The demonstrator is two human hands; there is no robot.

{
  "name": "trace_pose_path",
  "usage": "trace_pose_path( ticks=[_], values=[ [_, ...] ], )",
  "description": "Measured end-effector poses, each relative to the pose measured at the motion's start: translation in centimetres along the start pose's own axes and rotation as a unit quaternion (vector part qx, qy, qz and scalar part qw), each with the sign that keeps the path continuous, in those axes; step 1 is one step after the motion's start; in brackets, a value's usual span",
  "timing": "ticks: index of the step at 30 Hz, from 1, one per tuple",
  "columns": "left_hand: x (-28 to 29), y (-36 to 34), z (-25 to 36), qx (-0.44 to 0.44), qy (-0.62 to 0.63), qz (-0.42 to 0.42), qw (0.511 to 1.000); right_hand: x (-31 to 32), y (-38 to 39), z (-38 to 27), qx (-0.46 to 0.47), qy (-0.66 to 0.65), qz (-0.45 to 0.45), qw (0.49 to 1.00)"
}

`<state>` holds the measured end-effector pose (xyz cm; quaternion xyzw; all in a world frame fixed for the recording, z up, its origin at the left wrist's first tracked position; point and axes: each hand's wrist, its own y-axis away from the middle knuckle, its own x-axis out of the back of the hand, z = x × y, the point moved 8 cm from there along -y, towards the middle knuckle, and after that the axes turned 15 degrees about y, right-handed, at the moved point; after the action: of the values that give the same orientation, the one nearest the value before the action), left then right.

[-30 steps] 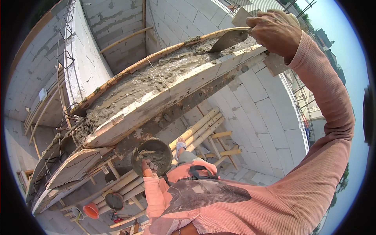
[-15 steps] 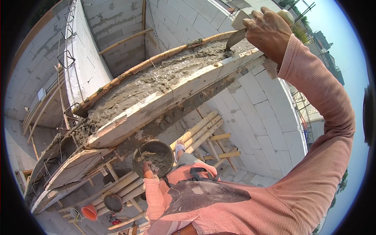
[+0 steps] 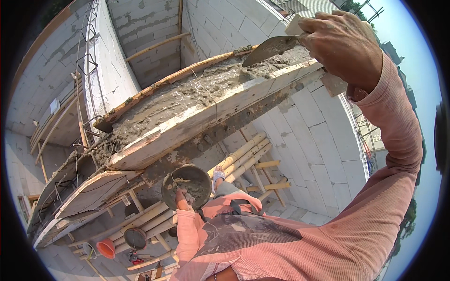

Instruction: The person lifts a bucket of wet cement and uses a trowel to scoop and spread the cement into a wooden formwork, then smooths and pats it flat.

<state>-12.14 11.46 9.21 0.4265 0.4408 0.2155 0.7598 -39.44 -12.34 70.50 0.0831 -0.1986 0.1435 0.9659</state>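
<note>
Right hand (image 3: 344, 44): Fingers wrap the handle end of a grey, leaf-shaped metal trowel (image 3: 271, 49), well apart from the left hand.
Blade: It tilts over a bed of wet grey mortar (image 3: 173, 96), edge near the surface; exact contact is hard to tell.
Form: The mortar lies between a thin, curved brown board (image 3: 159, 82) and a thick, pale timber board (image 3: 211, 112); a hurried stroke could push some over either edge.
Wire: A thin metal tie wire (image 3: 205, 86) crosses the mortar left of the blade; a long sweep that way could snag it.
Left hand (image 3: 184, 199): Clamped on the near rim of a dark, round bucket (image 3: 206, 177), below the pale timber board.
Bucket: Gripped at one side with mortar inside, it could tip if fingers slip or the person twists.
Footing: A foot (image 3: 218, 174) appears to rest on long, round, yellow bamboo poles (image 3: 243, 152); a rolling pole, with the right hand reaching far out, could cost balance.
</note>
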Motion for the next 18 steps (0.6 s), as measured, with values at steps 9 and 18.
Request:
trace_pose_path(
  ticks=[9, 18],
  values=[
    [-1.0, 1.1, 0.3, -0.010, -0.020, 0.012, 1.000, -2.8, -1.3, -1.3, 0.201, -0.209, 0.142, 0.946],
    [-1.7, 2.9, 0.4, -0.033, -0.033, 0.046, 0.998, -9.1, -8.1, -3.1, 0.245, -0.459, -0.046, 0.853]
  ],
)
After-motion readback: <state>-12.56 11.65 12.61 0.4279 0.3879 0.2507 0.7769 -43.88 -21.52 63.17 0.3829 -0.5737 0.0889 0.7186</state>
